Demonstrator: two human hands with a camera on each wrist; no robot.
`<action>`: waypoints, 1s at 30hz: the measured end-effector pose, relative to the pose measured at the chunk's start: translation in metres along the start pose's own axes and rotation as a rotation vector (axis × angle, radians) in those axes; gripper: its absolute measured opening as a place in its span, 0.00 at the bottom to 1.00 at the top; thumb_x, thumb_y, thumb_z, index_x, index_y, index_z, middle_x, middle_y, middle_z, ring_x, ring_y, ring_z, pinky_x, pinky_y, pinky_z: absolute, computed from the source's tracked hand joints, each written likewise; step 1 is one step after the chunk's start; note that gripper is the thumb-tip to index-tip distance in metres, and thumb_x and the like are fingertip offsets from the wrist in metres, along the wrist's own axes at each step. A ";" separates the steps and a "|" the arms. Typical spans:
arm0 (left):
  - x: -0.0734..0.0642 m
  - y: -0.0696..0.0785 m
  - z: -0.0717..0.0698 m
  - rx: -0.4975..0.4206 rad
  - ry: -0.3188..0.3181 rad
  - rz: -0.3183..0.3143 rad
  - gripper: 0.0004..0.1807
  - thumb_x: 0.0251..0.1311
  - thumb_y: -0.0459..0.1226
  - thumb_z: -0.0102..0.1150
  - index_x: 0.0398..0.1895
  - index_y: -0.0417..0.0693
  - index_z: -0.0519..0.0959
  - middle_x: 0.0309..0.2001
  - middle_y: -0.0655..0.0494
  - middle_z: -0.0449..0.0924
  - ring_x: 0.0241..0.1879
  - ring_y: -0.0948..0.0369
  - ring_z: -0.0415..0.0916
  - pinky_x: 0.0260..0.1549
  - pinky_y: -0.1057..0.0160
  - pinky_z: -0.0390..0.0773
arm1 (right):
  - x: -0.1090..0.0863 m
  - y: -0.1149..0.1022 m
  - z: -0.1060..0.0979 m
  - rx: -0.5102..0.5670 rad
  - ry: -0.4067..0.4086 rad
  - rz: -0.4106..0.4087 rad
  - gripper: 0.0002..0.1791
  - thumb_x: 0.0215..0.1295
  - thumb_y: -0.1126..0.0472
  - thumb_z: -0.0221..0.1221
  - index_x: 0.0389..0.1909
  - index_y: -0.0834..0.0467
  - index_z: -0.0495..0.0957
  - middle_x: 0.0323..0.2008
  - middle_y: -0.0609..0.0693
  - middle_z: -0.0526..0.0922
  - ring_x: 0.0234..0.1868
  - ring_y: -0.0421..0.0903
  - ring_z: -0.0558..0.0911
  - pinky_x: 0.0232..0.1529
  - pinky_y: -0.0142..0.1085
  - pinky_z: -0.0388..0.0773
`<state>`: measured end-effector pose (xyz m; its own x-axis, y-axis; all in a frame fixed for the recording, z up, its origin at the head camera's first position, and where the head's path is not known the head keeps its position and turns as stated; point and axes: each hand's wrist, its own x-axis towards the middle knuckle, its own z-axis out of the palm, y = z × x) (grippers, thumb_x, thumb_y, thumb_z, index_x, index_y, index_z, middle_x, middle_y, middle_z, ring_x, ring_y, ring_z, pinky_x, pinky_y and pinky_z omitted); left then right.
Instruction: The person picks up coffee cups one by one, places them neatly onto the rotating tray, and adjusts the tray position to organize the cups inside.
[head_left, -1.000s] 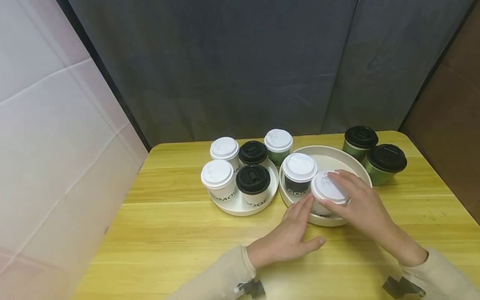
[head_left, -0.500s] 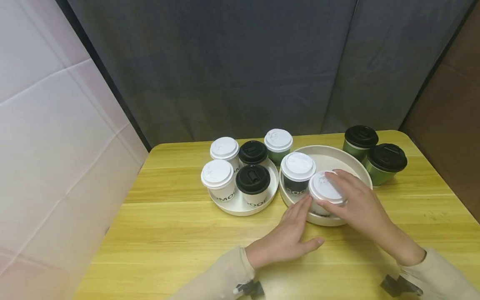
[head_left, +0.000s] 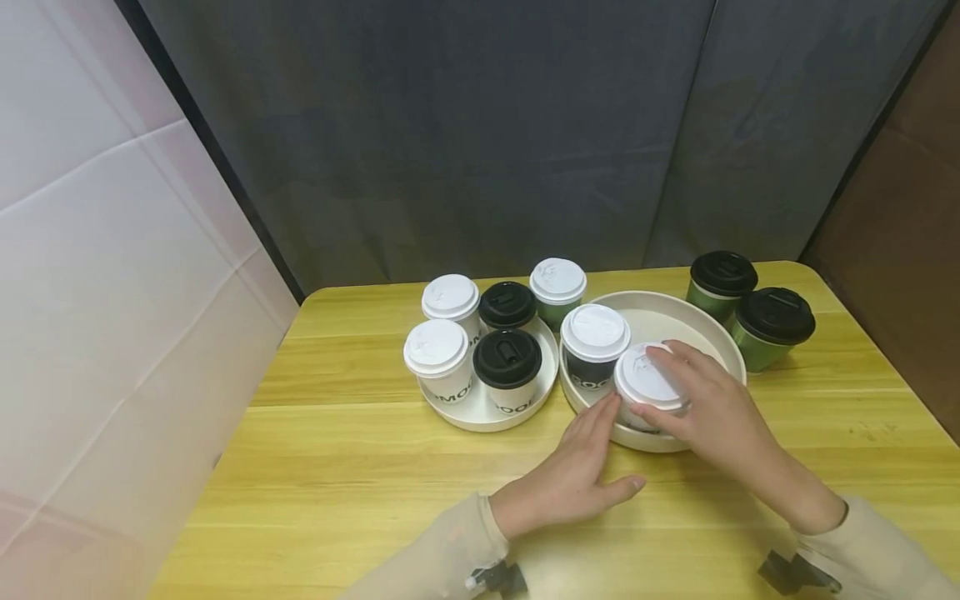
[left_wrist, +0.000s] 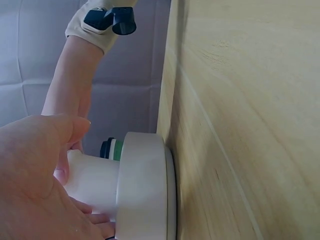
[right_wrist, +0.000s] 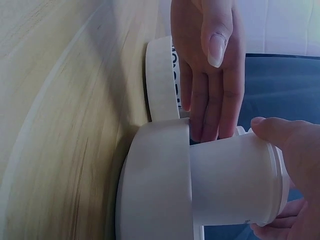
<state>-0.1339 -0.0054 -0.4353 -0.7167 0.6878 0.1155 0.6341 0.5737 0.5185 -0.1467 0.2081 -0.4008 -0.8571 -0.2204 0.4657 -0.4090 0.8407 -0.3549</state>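
Observation:
My right hand (head_left: 716,408) holds a white paper cup (right_wrist: 230,182) by its white lid (head_left: 643,377), thumb on the near side and fingers over the far side. The cup stands toward the front of the round cream tray (head_left: 660,304) on the right. Straight fingers of my left hand (head_left: 566,479) reach the tray's front left rim and the cup's left side; whether they touch the cup is hard to tell. Close beside it in the same tray is a dark cup (head_left: 590,367) with a white lid.
A smaller white plate (head_left: 480,421) on the left bears two white-lidded cups (head_left: 437,350) and two black-lidded cups (head_left: 507,358). Behind, between the trays, stands a green cup (head_left: 557,312) with a white lid. Two green cups (head_left: 761,354) with black lids stand right of the tray.
The held cup and my right hand have slid slightly left. The dark cup beside it has shifted a little left too, and my left hand has moved very slightly left.

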 end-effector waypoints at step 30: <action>-0.007 0.004 -0.004 0.040 0.053 -0.010 0.48 0.66 0.53 0.55 0.79 0.39 0.44 0.79 0.41 0.47 0.79 0.49 0.46 0.77 0.48 0.52 | -0.004 0.003 -0.003 0.021 -0.060 0.032 0.46 0.50 0.41 0.72 0.68 0.58 0.68 0.68 0.63 0.70 0.67 0.63 0.69 0.61 0.66 0.69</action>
<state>-0.1279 -0.0099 -0.4309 -0.7369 0.6580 0.1552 0.6369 0.5987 0.4858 -0.1435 0.2134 -0.4010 -0.8868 -0.2233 0.4045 -0.3868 0.8376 -0.3857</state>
